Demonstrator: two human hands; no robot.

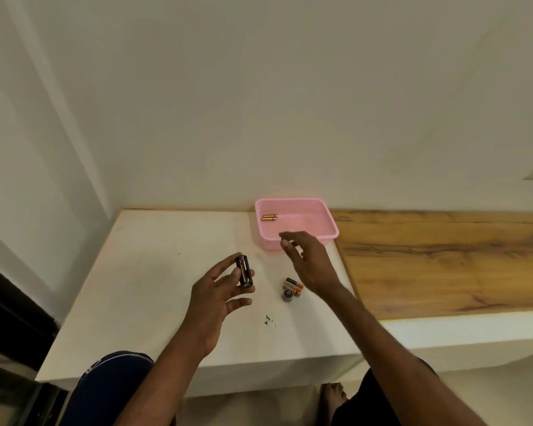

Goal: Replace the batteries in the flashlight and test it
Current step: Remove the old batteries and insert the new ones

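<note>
My left hand (219, 295) grips a black battery holder (244, 271) upright above the white table, a battery showing in its slot. My right hand (308, 259) hovers at the near rim of the pink basket (326, 224), fingers loosely curled; I cannot tell whether they pinch anything. Two gold batteries (269, 217) lie in the basket's far left corner. On the table under my right wrist lie orange-and-black batteries (293, 285) and a round black flashlight cap (288, 294).
The white table (154, 272) meets a wooden countertop (443, 259) on the right. A few small dark scraps (269, 320) lie near the table's front. The wall stands right behind the basket. My knees and a bare foot show below the table edge.
</note>
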